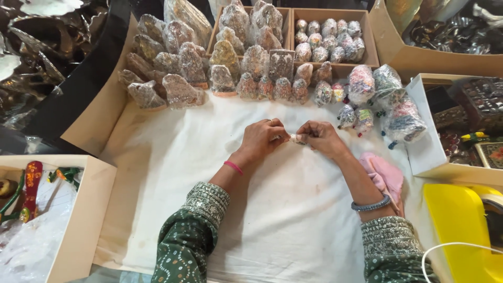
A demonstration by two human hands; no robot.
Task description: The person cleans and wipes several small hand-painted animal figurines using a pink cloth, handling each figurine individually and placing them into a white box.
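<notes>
White cloth (293, 220) covers the work surface across the middle of the frame, faintly stained in spots. At its centre, the fingertips of both hands meet on a small pale object (296, 139): the left hand (260, 140) curls its fingers and thumb against one end, and the right hand (320, 138) pinches the other end. The object is mostly hidden; only a whitish sliver with a hint of colour shows between the fingers, and its shape cannot be told.

So small a piece, held only at the fingertips, could slip out and drop onto the cloth, or be squeezed out of shape if it is fragile.

Outward from the hands, a pink cloth (386, 175) lies just beside the right forearm. Above the hands, rows of plastic-wrapped figurines (181, 91) stand along the upper edge of the cloth, with colourful wrapped bundles (387, 84) at the upper right; a careless sweep of an arm could topple them. Cardboard boxes (335, 65) at the top hold more wrapped pieces. A yellow object (456, 225) sits at the lower right.
</notes>
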